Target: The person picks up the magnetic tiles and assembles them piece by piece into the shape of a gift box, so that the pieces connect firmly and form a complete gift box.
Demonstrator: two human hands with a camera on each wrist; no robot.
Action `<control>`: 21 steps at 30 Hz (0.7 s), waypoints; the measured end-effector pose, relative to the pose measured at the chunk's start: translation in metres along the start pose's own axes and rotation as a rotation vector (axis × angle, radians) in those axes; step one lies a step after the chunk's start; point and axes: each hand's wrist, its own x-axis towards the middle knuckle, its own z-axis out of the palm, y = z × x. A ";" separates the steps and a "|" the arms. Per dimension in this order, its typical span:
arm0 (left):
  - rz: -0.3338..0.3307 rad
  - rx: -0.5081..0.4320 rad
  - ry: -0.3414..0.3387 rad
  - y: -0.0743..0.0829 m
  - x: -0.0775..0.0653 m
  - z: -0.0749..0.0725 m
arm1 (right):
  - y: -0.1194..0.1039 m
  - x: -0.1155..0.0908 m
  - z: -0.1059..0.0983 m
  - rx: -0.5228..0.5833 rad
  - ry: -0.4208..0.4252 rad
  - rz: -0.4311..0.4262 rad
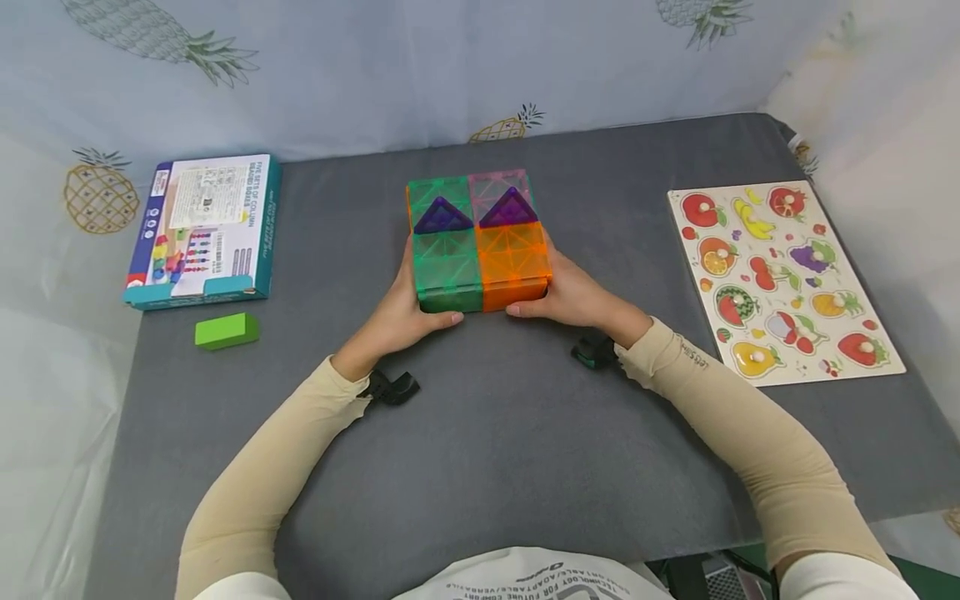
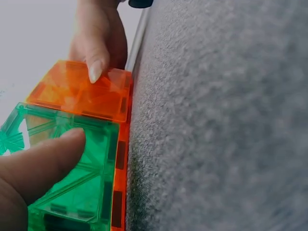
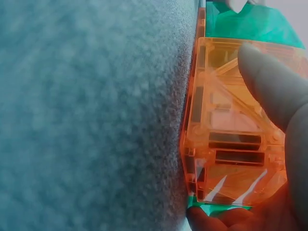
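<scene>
A box-like build of translucent magnetic tiles (image 1: 447, 257) sits on the grey table, green on the left and orange at the front right, with a pinkish tile at the back right. Two dark purple triangle tiles (image 1: 443, 217) show on its top. My left hand (image 1: 396, 318) grips the left side, its thumb (image 2: 53, 156) lying on the green front tile. From the right, my right hand (image 1: 576, 293) holds the orange part, with the thumb (image 3: 274, 89) across its front face. The fingers at the far sides are mostly hidden.
A boxed toy set (image 1: 206, 225) lies at the back left, with a bright green block (image 1: 227, 331) in front of it. On the right is a fruit puzzle board (image 1: 783, 283). A pineapple-print curtain (image 1: 360, 75) hangs behind the table (image 1: 517, 467).
</scene>
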 end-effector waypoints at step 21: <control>0.038 0.048 0.005 -0.010 0.042 -0.016 | 0.056 0.040 -0.011 -0.006 0.006 0.063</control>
